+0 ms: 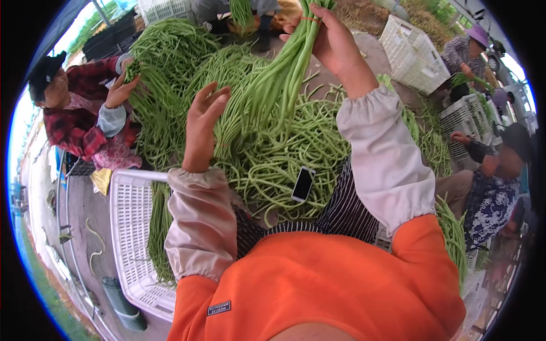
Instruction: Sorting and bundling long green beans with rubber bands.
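Observation:
My right hand (pixel 337 51) holds up a bundle of long green yardlong beans (pixel 281 85) near its top end. A red band (pixel 310 19) circles the bundle by my fingers, and the loose ends hang over the heap. My left hand (pixel 207 123) is raised to the left of the bundle, fingers apart, with nothing in it. Below both hands spreads a large heap of loose yardlong beans (pixel 273 166). A white smartphone (pixel 303 184) with a dark screen lies on the beans close to my knees.
At my left stands a white plastic crate (pixel 132 238) with beans in it. A person in a plaid shirt (pixel 76 115) holds beans across from it. Another white crate (pixel 411 53) stands at the upper right. More people sit on the right. A dark green flask (pixel 123 304) is at lower left.

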The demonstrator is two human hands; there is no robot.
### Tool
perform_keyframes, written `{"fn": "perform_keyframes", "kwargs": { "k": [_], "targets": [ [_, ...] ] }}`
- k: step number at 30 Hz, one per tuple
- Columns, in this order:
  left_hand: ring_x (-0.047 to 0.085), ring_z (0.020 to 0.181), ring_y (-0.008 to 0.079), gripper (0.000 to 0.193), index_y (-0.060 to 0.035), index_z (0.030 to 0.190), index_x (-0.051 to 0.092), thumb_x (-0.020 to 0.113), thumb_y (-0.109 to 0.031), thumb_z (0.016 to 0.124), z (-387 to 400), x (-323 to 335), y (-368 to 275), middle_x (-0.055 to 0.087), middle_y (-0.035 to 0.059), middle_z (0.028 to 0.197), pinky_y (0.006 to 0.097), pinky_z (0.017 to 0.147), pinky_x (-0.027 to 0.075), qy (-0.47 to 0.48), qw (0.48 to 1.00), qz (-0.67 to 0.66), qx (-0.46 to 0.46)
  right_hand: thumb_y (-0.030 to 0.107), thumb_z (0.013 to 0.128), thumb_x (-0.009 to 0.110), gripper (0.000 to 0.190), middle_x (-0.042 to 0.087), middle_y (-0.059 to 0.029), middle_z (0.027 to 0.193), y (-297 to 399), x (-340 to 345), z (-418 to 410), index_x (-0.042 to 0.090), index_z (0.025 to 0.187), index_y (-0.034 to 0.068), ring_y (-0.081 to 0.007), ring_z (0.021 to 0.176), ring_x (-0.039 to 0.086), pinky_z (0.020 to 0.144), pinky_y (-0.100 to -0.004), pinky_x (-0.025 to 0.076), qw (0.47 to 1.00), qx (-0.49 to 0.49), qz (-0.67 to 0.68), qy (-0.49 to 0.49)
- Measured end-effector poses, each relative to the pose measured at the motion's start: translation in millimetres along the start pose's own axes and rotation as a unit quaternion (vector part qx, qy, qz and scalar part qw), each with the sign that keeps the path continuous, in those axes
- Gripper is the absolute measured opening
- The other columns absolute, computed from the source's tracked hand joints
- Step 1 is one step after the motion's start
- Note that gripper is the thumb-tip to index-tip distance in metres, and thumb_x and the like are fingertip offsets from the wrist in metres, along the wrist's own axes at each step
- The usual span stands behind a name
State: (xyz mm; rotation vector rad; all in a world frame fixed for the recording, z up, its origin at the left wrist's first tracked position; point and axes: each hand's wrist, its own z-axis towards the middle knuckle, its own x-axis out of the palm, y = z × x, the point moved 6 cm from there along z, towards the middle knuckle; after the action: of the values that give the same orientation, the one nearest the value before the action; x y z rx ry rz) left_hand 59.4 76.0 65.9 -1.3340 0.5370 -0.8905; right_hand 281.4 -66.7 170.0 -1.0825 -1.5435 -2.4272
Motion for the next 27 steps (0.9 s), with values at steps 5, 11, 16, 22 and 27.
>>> {"fn": "perform_keyframes", "kwargs": {
  "k": [5,11,16,22,27],
  "targets": [
    [0.066,0.102,0.0195,0.041,-0.0003,0.124,0.054,0.065,-0.023,0.092,-6.6,-12.2,10.4,0.068,0.0122,0.111,0.0291,0.086,0.048,-0.055,0.995,-0.065,-0.059,0.043,0.096,0.053,0.041,0.064,-0.0063,0.070,52.2,19.3,-2.8,0.061,0.095,0.004,-0.0195,0.061,0.065,0.062,-0.0378,0.057,0.994,-0.055,0.094,0.015],
    [0.066,0.102,0.0204,0.041,0.0004,0.125,0.053,0.063,-0.023,0.093,-7.6,-0.3,14.6,0.068,0.0127,0.109,0.0308,0.087,0.049,-0.016,0.993,-0.085,-0.077,0.046,0.095,0.054,0.047,0.063,-0.0061,0.069,60.6,37.5,-15.5,0.061,0.102,0.000,-0.0185,0.058,0.064,0.059,-0.0354,0.055,0.997,-0.002,0.060,0.045],
    [0.058,0.117,0.0239,0.052,0.0017,0.131,0.049,0.054,-0.038,0.097,-13.5,33.9,7.0,0.061,0.0170,0.123,0.0361,0.098,0.044,0.070,0.995,-0.067,-0.030,0.044,0.093,0.056,0.061,0.064,-0.0110,0.089,28.6,54.3,-23.0,0.051,0.121,-0.009,-0.0201,0.077,0.066,0.078,-0.0377,0.057,0.960,0.116,0.078,0.241],
    [0.054,0.121,0.0275,0.095,0.0019,0.144,0.030,0.053,-0.069,0.085,-48.3,111.1,2.4,0.052,0.0176,0.133,0.0396,0.098,0.046,0.298,0.924,-0.234,-0.045,0.048,0.096,0.050,0.058,0.067,-0.0144,0.083,-37.4,79.8,-43.6,0.058,0.111,-0.008,-0.0230,0.072,0.069,0.072,-0.0405,0.060,0.974,0.178,0.034,0.136],
    [0.064,0.101,0.0308,0.073,-0.0009,0.139,0.036,0.045,-0.058,0.095,-87.0,133.6,5.8,0.059,0.0180,0.116,0.0431,0.086,0.053,0.304,0.854,-0.379,-0.184,0.054,0.093,0.054,0.057,0.067,-0.0108,0.087,-54.3,53.9,-43.7,0.063,0.103,-0.002,-0.0171,0.079,0.067,0.074,-0.0364,0.057,0.952,0.180,-0.245,0.018]
  ]
}}
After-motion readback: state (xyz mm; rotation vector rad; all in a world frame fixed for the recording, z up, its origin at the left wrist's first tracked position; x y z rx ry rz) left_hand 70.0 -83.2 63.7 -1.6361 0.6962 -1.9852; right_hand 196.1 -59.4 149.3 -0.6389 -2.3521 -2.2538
